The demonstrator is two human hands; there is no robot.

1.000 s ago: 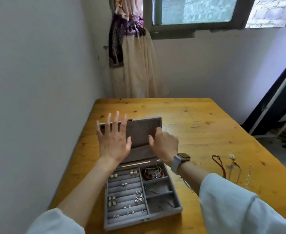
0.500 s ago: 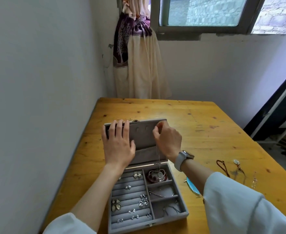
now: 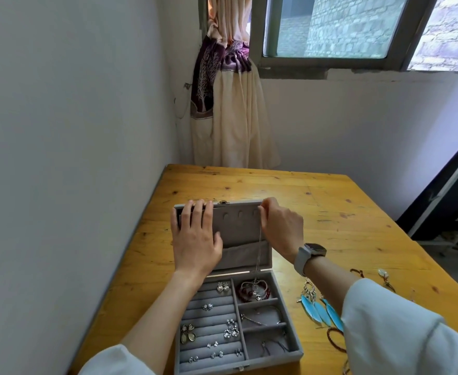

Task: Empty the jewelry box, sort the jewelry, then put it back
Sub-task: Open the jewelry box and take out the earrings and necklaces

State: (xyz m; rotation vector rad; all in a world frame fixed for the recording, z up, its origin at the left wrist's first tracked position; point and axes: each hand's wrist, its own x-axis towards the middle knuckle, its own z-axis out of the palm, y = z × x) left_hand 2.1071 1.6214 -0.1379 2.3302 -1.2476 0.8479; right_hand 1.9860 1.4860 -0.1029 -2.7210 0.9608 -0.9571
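Jewelry box [image 3: 271,355]: grey, set open at near-left of wooden table [image 3: 357,212]; lid [image 3: 238,231] propped upright at far side.
L. compartments: ring rolls, w/ stud earrings [image 3: 223,286] seated in several rows.
R. compartments: far one holds red bead bracelet [image 3: 245,292]; others hold thin chains.
Left hand [image 3: 195,239]: laid flat on lid, fingers together.
Right hand [image 3: 283,228]: fingertips pinching necklace chain [image 3: 259,253] at lid's top edge; chain is hung down into far-R compartment.
Outside box: feather earrings [image 3: 321,311], on table just right.
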